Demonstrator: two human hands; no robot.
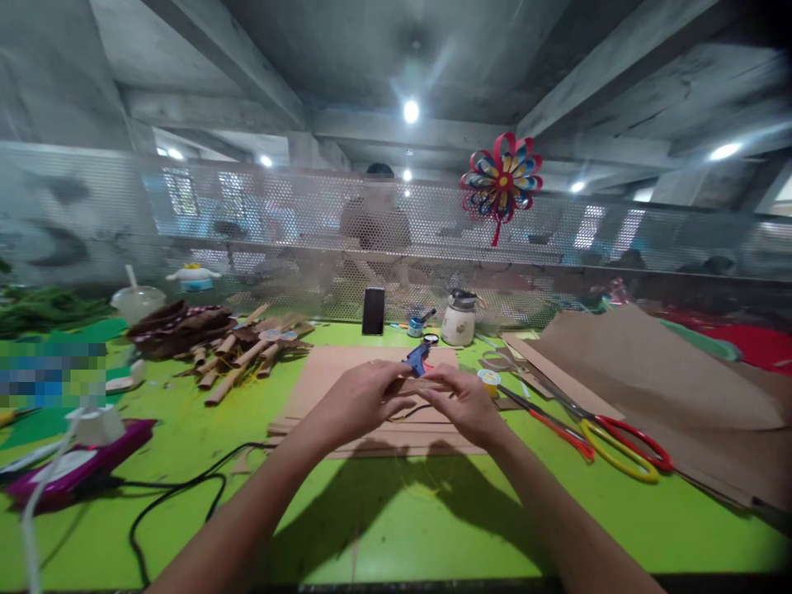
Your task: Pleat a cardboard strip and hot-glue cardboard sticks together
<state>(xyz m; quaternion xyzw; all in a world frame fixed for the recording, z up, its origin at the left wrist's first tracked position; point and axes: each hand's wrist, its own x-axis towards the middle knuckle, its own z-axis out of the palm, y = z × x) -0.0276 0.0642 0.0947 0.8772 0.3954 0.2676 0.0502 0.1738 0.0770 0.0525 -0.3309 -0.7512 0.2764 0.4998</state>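
Observation:
My left hand (365,394) and my right hand (469,406) meet over a stack of brown kraft paper (327,371). Between their fingertips runs a narrow piece of brown paper (424,386), with both hands closed on its ends. Whether it is folded or rolled is hard to make out. Just beyond the fingers lies a blue glue gun (417,358) with a red trigger. A dark cord shows below the fingers. Thin yellow thread (426,483) trails on the table under my hands.
Yellow-and-red-handled scissors (631,445) and large brown sheets (656,363) lie right. Paper rolls (238,355) are heaped left, near a purple power strip (80,466) with a black cord. A phone (373,311) and jug (459,320) stand by the mesh screen; a person sits beyond.

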